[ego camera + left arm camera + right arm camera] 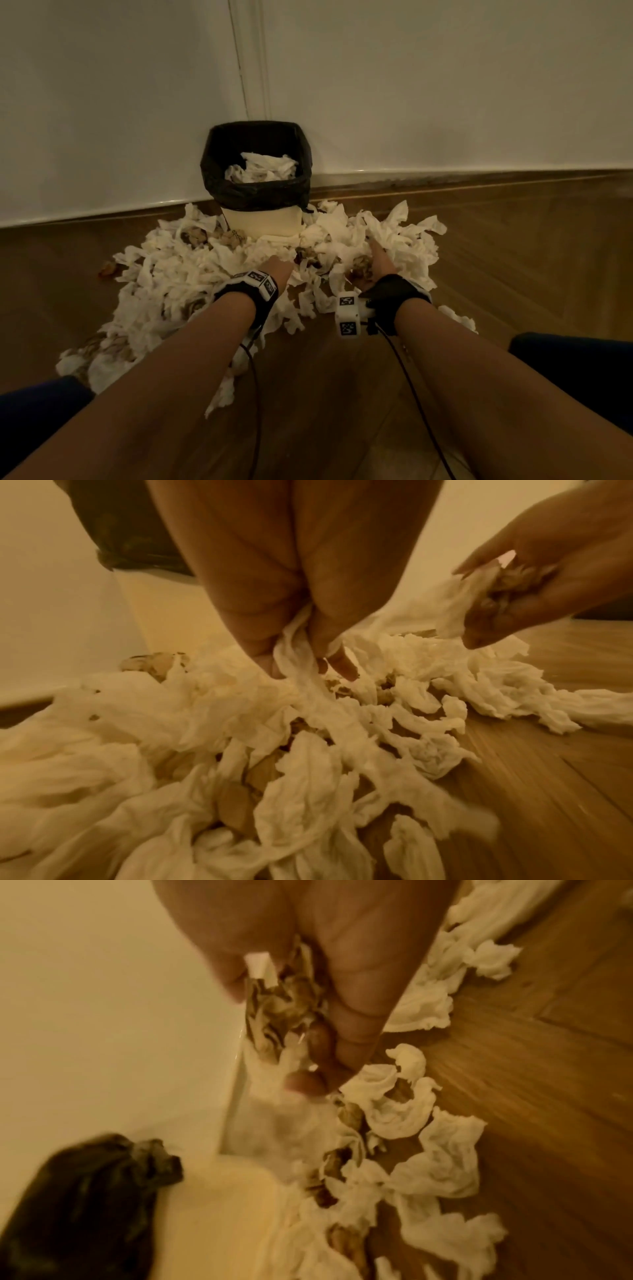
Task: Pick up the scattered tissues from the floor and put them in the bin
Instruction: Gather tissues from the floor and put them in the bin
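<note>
A cream bin (262, 222) with a black liner (219, 168) stands against the wall, with tissues (263, 168) inside. A big heap of white and brown-printed tissues (178, 274) covers the floor around its base. My left hand (275, 269) is sunk in the heap just in front of the bin; in the left wrist view its fingers (260, 642) pinch a strand of white tissue (298, 653). My right hand (375, 263) grips a wad of brown-printed and white tissue (287, 1010), a little right of the bin (219, 1218).
The white wall (445, 85) and skirting run behind the bin. Wooden floor (531, 240) lies to the right and near me. Cables (255, 394) hang from both wrist devices. My dark-clad knees (575, 359) flank the arms.
</note>
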Demonstrator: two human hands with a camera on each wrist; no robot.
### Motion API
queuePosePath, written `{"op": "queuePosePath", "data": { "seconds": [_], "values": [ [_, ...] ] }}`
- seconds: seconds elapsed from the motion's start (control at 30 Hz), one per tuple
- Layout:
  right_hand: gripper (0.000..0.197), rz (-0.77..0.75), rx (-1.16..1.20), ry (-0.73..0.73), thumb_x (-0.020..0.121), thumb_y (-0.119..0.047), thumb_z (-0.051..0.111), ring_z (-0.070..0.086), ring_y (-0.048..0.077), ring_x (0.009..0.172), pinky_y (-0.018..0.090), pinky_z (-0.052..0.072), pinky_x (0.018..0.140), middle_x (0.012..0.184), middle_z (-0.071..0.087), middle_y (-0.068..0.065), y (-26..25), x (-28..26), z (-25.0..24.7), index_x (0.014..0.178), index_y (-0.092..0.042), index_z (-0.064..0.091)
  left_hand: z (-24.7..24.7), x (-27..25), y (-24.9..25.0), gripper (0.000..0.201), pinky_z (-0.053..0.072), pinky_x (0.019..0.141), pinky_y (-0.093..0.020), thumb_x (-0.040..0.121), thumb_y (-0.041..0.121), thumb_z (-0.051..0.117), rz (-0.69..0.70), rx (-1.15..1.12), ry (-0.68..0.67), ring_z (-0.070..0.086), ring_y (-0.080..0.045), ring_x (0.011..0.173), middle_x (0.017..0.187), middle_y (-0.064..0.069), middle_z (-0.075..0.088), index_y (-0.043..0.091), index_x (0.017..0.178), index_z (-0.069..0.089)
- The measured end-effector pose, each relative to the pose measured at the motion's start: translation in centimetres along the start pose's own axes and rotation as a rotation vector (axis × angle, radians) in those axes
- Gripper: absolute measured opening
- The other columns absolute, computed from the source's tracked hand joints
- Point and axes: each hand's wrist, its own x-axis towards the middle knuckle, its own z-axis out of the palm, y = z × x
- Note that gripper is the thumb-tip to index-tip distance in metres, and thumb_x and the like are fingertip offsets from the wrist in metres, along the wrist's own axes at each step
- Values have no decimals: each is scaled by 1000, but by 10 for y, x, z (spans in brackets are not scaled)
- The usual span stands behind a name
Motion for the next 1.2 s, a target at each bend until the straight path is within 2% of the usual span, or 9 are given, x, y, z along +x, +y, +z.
{"op": "queuePosePath", "data": {
  "seconds": [0.17,0.33,0.5,0.6,0.73,0.83,0.93,1.0,1.2],
  "values": [
    [11,-16,-125,-69,92,-8,55,57,9,37,13,44,37,56,62,9,-1,-20,13,86,0,56,-3,-3,-18,47,39,100,-36,97,1,34,-12,-260,37,44,-33,127,145,-19,36,10,144,30],
    [40,43,153,-165,95,4,42,71,24,86,23,54,45,133,49,26,0,-27,13,135,1,41,-4,-5,-31,46,52,67,-38,94,-5,37,-75,-666,34,61,-36,87,124,-23,53,8,138,40],
    [29,21,16,-122,99,-8,38,49,15,52,15,43,40,68,50,11,3,-27,19,121,-9,57,-15,-1,-27,35,28,47,-22,96,6,35,-201,-1132,62,34,-13,54,70,-4,42,4,129,46],
    [25,69,92,-124,100,-18,36,53,14,45,15,44,35,62,57,12,3,-28,22,114,-6,54,-13,6,-24,50,37,53,-27,91,23,57,-137,-1084,61,44,-18,64,99,-13,56,8,136,42],
    [42,4,83,-70,85,-35,66,59,20,74,21,52,44,99,60,12,3,-33,28,118,-10,56,-14,6,-20,51,52,73,-32,85,39,63,26,-691,145,60,-26,91,122,-14,60,8,125,55],
    [45,47,147,-112,94,-13,53,58,34,107,21,49,40,128,50,21,0,-36,34,136,-4,39,-10,5,-15,45,45,89,-30,95,26,50,12,-552,173,55,-31,110,133,-19,50,1,132,46],
    [48,46,157,-113,97,-3,44,47,39,125,35,57,73,147,34,19,1,-36,41,143,-5,33,-8,-2,-11,39,49,77,-24,94,6,48,44,-847,124,61,-24,85,129,-22,53,2,133,44],
    [42,22,127,-134,95,1,45,48,37,125,34,59,69,143,40,18,5,-36,42,137,-1,42,-7,-5,-10,27,50,79,-30,93,-5,43,81,-998,67,58,-24,85,121,-22,57,2,114,60],
    [36,-54,-155,-116,98,-15,42,45,5,42,16,35,33,63,49,0,8,-35,39,132,-3,50,-19,-2,-4,35,43,48,-24,88,-7,40,-22,-989,182,48,-14,54,64,-1,48,19,65,45]
  ]
}}
